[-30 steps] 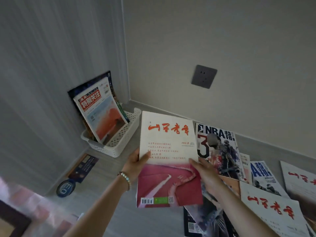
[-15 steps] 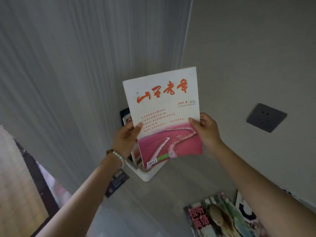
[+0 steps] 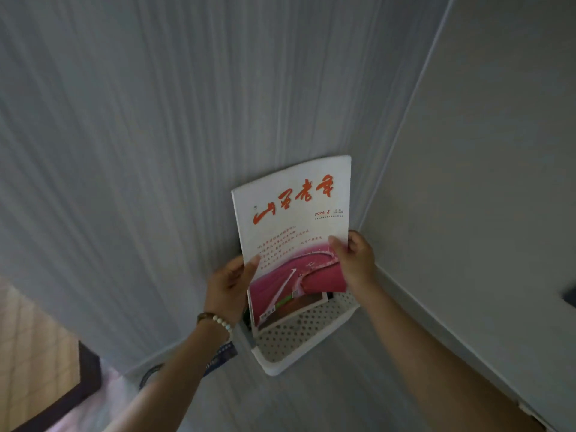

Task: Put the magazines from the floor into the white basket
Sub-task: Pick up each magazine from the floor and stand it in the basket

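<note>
1. The magazine [image 3: 293, 232] stands nearly upright in the room's corner. It is held by its two long edges, with the top half rising clear above both hands.
2. The left hand [image 3: 229, 286] grips the left edge low down, thumb tip on the front cover and fingers hidden behind. This grip is clamped on the magazine.
3. The right hand [image 3: 357, 260] pinches the right edge a little higher, thumb across the cover and fingers curled behind. It is likewise clamped on the paper, which bows slightly there.
4. The magazine's lower edge dips into the white basket [image 3: 299, 341], just in front of the other magazines [image 3: 311, 302] leaning there. I cannot tell whether it touches the bottom.
5. The cover is thin, glossy and flexible. Its upper part is white with red brush lettering, and its lower part is a pink-red picture with a pale curved stripe.
6. The basket is rectangular white plastic with walls pierced by rows of small round holes and a rounded rim. It sits on the floor [image 3: 343, 397] against the striped wall [image 3: 140, 151].
7. That wall has fine vertical grey ribbing, while the plain wall [image 3: 483, 182] to the right is smooth and beige.
8. A bead bracelet [image 3: 218, 321] of pale round beads circles the left wrist, and a dark booklet [image 3: 223, 355] lies flat on the floor beside the basket.
</note>
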Action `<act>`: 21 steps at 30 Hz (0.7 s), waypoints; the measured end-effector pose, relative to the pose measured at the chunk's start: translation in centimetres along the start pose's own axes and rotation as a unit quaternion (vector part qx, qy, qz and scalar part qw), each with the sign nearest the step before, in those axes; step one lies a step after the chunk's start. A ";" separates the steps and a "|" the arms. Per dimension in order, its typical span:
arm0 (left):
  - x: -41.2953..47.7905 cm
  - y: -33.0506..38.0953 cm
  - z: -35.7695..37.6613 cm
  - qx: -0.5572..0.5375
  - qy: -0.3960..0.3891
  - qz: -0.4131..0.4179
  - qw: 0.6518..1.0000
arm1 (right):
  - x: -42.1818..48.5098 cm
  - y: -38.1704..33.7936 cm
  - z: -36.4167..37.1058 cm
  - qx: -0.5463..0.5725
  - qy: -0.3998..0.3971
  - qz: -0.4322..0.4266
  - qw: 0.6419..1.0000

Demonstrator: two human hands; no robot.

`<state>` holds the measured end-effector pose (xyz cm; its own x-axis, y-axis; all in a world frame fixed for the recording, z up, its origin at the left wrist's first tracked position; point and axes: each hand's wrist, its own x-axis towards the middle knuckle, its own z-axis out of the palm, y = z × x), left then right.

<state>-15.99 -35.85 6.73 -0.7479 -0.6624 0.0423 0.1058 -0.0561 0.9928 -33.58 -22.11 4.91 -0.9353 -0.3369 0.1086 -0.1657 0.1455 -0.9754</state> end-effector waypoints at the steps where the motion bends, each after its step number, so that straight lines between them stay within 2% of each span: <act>1: 0.0 -0.6 -0.1 0.008 0.002 -0.001 1.000 | 0.2 0.9 0.2 -0.001 -0.006 0.002 1.000; 7: -0.3 -3.5 -0.6 0.071 0.004 -0.013 0.997 | 0.8 4.5 0.5 -0.033 -0.029 0.009 0.999; 15: -0.7 -4.0 -0.6 0.075 0.020 -0.036 0.996 | 0.6 5.1 0.6 -0.063 -0.033 0.002 0.997; 18: -1.1 -3.6 -0.8 0.076 0.050 -0.041 0.995 | 0.2 4.4 0.5 -0.068 -0.024 0.006 0.997; 21: -1.8 -2.7 -1.4 0.102 0.113 -0.011 0.988 | -0.7 3.3 -0.2 -0.070 -0.013 0.026 0.997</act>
<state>-14.00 -35.56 3.81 -0.5812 -0.8136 0.0169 -0.0599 0.0634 0.9962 -33.55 -21.22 1.61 -0.9353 -0.3501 0.0519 -0.1611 0.2905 -0.9432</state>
